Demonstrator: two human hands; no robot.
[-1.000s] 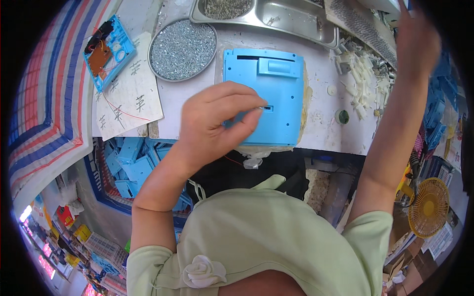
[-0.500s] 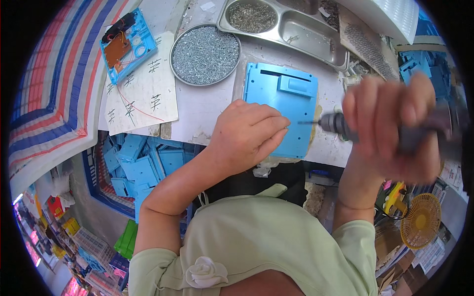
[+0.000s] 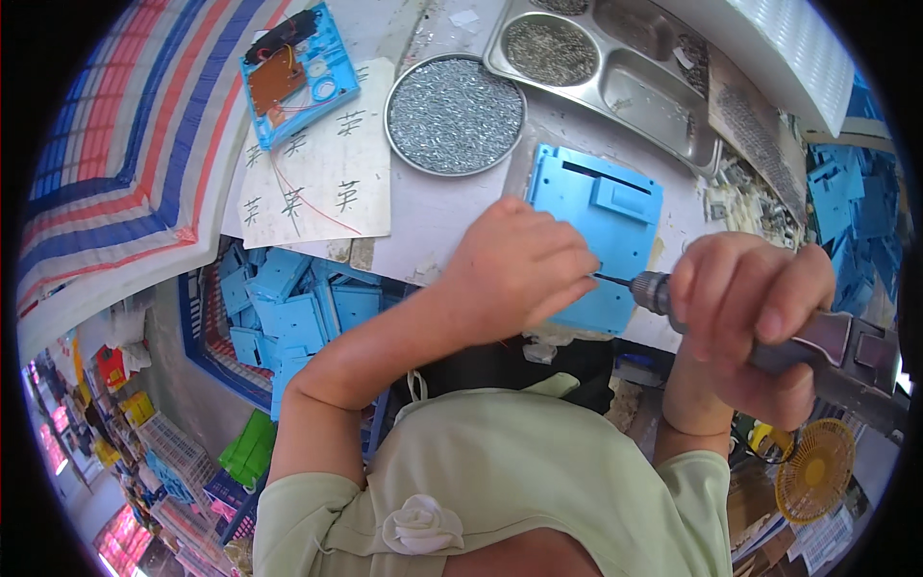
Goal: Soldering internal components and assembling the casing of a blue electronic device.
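Note:
A flat blue plastic casing with a slot and a raised block lies on the table before me. My left hand rests over its left side, thumb and fingers pressed together; whatever they pinch is hidden. My right hand wraps round a dark power screwdriver held at a slant from the right. Its chuck is above the casing's right edge, and the thin bit reaches to my left fingertips. Beyond the casing stands a round metal dish full of small screws.
A steel compartment tray with small metal parts sits at the back. An opened blue casing with wires lies on a handwritten sheet. Blue casings fill a basket below left. A yellow fan-like grille is at lower right.
The screwdriver has moved left and nearer to me, so its bit now meets my left fingertips. My left hand stays pinched over the casing. The whole view has shifted.

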